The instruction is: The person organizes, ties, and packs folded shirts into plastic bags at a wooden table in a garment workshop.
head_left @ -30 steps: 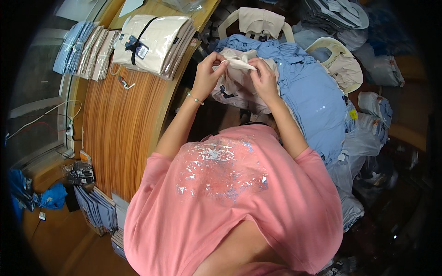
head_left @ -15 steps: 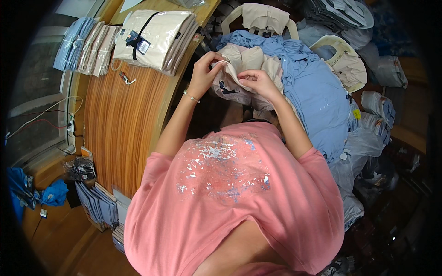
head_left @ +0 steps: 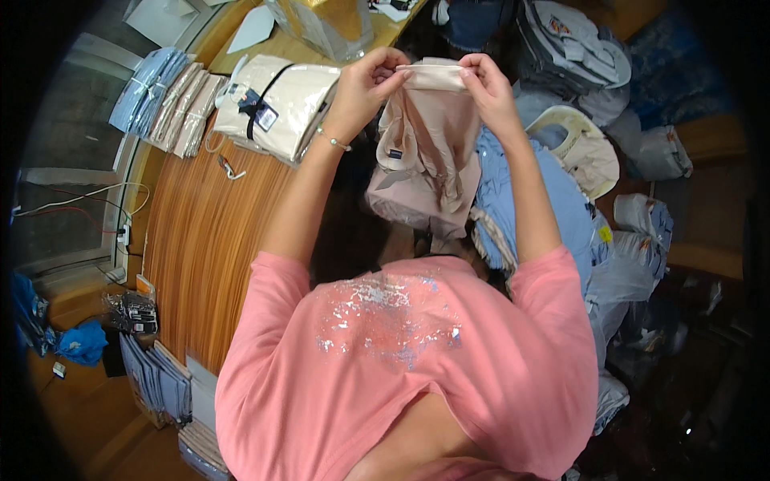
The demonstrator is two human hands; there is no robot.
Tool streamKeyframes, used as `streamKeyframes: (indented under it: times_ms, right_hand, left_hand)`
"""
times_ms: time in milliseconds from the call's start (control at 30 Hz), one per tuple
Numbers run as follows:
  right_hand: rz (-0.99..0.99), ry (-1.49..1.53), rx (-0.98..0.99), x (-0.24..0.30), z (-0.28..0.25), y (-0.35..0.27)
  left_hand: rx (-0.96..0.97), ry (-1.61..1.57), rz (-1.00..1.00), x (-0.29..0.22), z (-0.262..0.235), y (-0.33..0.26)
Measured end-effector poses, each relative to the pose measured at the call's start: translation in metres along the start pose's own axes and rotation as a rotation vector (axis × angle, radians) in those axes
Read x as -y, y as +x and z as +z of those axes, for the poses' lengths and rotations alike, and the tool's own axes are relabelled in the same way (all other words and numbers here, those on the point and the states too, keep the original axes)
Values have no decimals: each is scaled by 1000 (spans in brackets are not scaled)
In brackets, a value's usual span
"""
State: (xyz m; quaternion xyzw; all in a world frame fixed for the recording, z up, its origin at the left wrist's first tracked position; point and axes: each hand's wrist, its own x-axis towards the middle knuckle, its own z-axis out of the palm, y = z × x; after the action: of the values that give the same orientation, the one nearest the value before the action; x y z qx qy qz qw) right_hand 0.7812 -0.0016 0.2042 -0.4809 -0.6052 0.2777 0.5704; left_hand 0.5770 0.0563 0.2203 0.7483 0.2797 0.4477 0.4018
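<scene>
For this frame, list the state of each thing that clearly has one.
Left hand: pinching one end of the garment's edge
Right hand: pinching the other end
Beige garment: hanging loose below its stretched edge
Cream folded bundle: plastic-wrapped, strapped
Blue folded stack: tied
Blue garment: rumpled
Blue plastic bag: crumpled

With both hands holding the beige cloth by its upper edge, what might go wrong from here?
The left hand and right hand pinch only the edge of the beige cloth, so it might slip. Its lower part hangs in loose folds and could crease. The blue cloth lies nearby and might get dragged.
</scene>
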Motion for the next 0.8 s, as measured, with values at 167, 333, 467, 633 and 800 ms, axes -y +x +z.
streamKeyframes:
  times_ms: [167, 333, 467, 633, 800]
  right_hand:
    - [-81, -505, 113, 41, -17, -7]
    - [-49, -385, 165, 27, 0, -42]
    - [110, -455, 224, 9, 12, -77]
    - [-39, -559, 131, -24, 26, -120]
    - [89, -474, 76, -45, 35, -151]
  left_hand:
    - [122, 168, -47, -29, -16, -7]
    - [167, 117, -242, -1, -9, -42]
    - [208, 244, -236, 16, -4, -71]
    - [126, 281, -211, 41, 12, -117]
    - [152, 346, -173, 55, 20, -145]
